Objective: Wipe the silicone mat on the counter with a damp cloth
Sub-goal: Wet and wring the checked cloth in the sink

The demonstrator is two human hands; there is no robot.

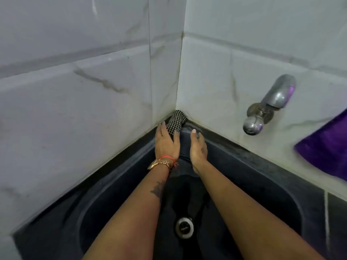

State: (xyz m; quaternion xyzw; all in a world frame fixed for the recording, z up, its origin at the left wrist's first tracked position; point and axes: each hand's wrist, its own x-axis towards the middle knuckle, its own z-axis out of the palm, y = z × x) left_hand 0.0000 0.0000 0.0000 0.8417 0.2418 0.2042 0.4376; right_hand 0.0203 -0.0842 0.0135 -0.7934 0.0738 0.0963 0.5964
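Tap [270, 104] off right; checkered cloth [175, 121] runs into the sink [262, 166] corner, left hand [166, 143] fingers spread touching it, right hand [198, 149] released.

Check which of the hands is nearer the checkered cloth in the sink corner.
Left. The left hand lies against the checkered cloth, fingertips touching its lower end. The right hand is open beside it over the sink, apart from the cloth.
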